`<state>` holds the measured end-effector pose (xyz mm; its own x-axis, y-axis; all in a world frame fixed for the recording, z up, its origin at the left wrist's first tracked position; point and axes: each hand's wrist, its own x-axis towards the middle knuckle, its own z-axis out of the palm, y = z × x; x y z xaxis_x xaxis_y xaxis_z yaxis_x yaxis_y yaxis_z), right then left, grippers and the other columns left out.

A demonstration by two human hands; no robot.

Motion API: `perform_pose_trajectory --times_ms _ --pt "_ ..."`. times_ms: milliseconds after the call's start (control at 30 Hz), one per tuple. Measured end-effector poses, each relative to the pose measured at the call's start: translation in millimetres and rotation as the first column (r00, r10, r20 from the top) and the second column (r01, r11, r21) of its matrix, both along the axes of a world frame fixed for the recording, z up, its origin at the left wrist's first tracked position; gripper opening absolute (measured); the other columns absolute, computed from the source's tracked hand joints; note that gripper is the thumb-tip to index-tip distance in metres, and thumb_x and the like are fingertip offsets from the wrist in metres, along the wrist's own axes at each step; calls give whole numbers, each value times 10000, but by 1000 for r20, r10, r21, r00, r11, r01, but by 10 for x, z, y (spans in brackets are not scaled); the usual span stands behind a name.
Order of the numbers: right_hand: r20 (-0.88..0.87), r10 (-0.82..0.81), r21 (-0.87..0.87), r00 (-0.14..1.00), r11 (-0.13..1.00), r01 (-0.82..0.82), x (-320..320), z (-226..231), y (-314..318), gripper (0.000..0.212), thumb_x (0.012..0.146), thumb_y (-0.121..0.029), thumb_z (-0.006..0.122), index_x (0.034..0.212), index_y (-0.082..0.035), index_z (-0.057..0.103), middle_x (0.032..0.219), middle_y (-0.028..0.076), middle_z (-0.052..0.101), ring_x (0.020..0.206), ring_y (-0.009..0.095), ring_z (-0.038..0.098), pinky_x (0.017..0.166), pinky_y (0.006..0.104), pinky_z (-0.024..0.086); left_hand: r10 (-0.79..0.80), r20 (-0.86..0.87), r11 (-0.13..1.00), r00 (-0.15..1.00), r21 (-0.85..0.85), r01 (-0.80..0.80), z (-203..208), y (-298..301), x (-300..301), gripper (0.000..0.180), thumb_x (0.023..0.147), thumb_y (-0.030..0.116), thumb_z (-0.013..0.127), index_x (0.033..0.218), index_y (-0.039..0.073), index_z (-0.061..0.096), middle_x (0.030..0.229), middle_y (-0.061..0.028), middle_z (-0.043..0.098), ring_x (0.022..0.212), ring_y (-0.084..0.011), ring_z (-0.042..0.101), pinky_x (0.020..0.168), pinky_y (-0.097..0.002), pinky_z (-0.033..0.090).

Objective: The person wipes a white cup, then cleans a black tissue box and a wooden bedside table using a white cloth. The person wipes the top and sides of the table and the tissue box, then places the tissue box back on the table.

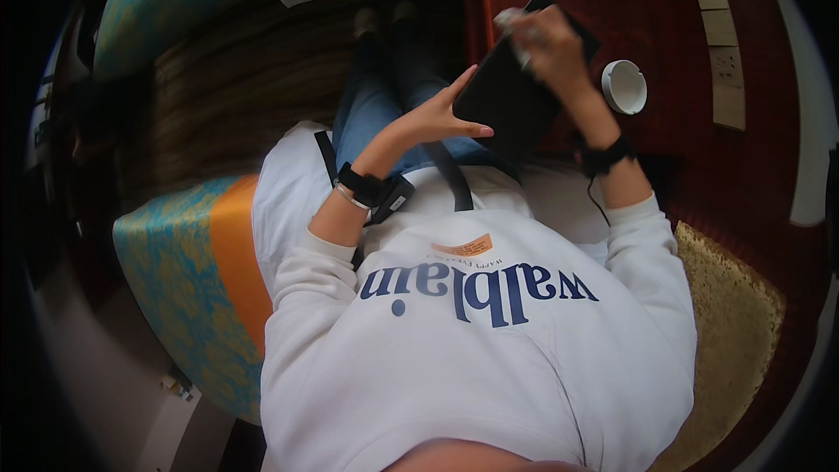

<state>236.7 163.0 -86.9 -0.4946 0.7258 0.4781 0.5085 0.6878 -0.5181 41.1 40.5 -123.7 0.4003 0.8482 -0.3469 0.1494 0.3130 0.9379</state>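
Note:
My left hand (pixel 437 115) holds the lower left edge of a flat black rectangular panel (pixel 502 96), thumb along the near edge and a finger along the left side. The panel is tilted above my lap, beside the red-brown table; its exact kind does not show. Over its upper part is my right hand (pixel 551 44), closed on a crumpled whitish tissue (pixel 509 19) and smeared by motion. Whether the tissue touches the panel I cannot tell. Both wrists wear black bands.
A round white ashtray (pixel 624 87) sits on the red-brown table (pixel 647 0), right of my right hand. Beyond it is a strip of wall sockets (pixel 727 65). Chairs with blue-gold and orange covers (pixel 179 253) stand at the left. A gold cushion (pixel 730 341) lies at the lower right.

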Motion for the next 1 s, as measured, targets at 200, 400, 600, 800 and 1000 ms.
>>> perform_pose_trajectory --times_ms 200,400,600,800,1000 --pt "130 150 33 980 987 -155 -164 25 -549 150 729 -95 696 860 -159 662 773 52 555 699 225 586 630 337 515 -125 51 989 991 -71 128 -55 60 -75 1279 563 505 853 1459 -23 109 1455 -291 256 1378 -390 227 1124 -435 188" --pt "90 -268 43 959 963 265 164 22 95 143 777 -126 658 913 -171 660 842 72 586 745 284 629 642 382 514 -107 -44 994 993 32 109 1 11 -52 1221 602 410 858 1488 65 92 1484 -271 202 1384 -321 243 1117 -375 202" --pt "180 -52 62 982 997 42 -360 40 -1001 65 734 -96 684 773 -132 646 775 47 555 705 203 604 594 314 512 -265 -71 964 962 -8 265 -137 38 -114 1207 610 474 838 1488 82 107 1424 -260 324 1323 -353 337 1036 -373 349" --pt "84 34 -92 996 995 -27 -149 116 -1141 122 719 -82 708 818 -133 657 794 50 562 719 190 613 600 293 518 -142 536 960 832 -131 248 -237 -91 -303 1055 742 699 591 1497 154 95 1434 -213 308 1239 -373 421 893 -443 492" --pt "107 266 -119 958 960 -253 -6 103 -1521 190 720 -62 667 875 -169 688 897 65 600 834 212 611 731 325 508 -82 195 898 977 -412 157 71 -1 -56 981 762 831 293 1495 207 107 1496 -297 77 1328 -494 247 1018 -559 343"
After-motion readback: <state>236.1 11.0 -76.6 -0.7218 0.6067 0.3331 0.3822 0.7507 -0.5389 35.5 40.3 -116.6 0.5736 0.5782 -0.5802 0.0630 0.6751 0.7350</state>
